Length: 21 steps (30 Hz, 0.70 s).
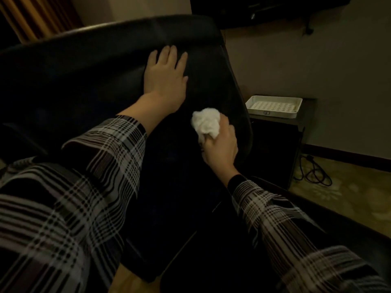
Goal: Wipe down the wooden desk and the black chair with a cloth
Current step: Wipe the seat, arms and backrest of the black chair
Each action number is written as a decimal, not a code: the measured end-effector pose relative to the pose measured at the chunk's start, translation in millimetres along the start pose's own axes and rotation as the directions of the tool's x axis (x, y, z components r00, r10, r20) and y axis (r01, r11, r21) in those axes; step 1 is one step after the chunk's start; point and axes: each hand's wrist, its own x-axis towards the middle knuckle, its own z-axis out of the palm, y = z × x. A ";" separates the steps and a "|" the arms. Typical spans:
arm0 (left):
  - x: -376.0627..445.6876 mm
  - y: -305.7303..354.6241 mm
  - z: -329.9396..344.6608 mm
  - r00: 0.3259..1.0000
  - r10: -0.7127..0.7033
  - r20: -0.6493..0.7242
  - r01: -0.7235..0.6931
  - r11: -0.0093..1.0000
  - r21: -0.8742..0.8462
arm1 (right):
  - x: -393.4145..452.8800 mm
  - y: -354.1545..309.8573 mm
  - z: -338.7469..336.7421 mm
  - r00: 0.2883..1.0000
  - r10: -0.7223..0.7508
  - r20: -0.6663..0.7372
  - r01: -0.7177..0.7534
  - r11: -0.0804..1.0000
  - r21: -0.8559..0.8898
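Note:
The black chair (88, 66) fills the left and middle of the head view, its padded back curving across the top. My left hand (165, 79) lies flat on the chair back with straight, spread fingers. Lower and to the right, my right hand (221, 149) grips a crumpled white cloth (206, 123) and holds it against the chair's surface near its right edge. Both arms wear plaid sleeves. The wooden desk is not visible.
A white tray (275, 106) sits on a dark low stand (281, 149) to the right of the chair, against the wall. Black cables (315, 172) lie on the patterned floor beside it. Curtains (38, 17) hang at the upper left.

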 end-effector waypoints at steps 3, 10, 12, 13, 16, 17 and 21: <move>5.9 -0.5 0.9 1.000 0.014 -0.003 -0.014 1.000 -0.008 | 1.1 -7.0 3.8 0.978 0.187 -0.097 -0.184 0.982 0.045; -3.4 -13.5 -4.9 0.999 0.035 0.017 -0.035 0.999 -0.027 | -131.0 -33.9 14.3 0.930 -0.236 0.283 0.230 0.972 0.053; -5.2 -19.8 -11.7 0.994 0.101 0.027 -0.100 0.993 -0.059 | -105.7 -29.3 8.0 0.953 -0.172 0.250 0.170 0.985 0.030; -5.3 -26.0 -15.5 0.989 0.143 0.036 -0.140 0.987 -0.078 | -85.7 -30.4 5.2 0.974 -0.119 0.191 0.114 0.993 0.038; -18.5 -54.6 -21.3 0.972 0.228 0.058 -0.222 0.971 -0.089 | -34.2 -42.0 1.1 0.990 0.106 0.096 -0.113 0.991 0.068; -29.3 -63.9 -21.8 0.969 0.239 0.056 -0.234 0.969 -0.079 | -32.8 -46.1 3.1 0.985 0.146 0.089 -0.150 0.988 0.036; -79.9 -81.7 -24.9 0.992 0.126 -0.021 -0.127 0.991 -0.037 | -114.5 -73.4 19.7 0.983 -0.026 0.179 0.019 0.999 0.036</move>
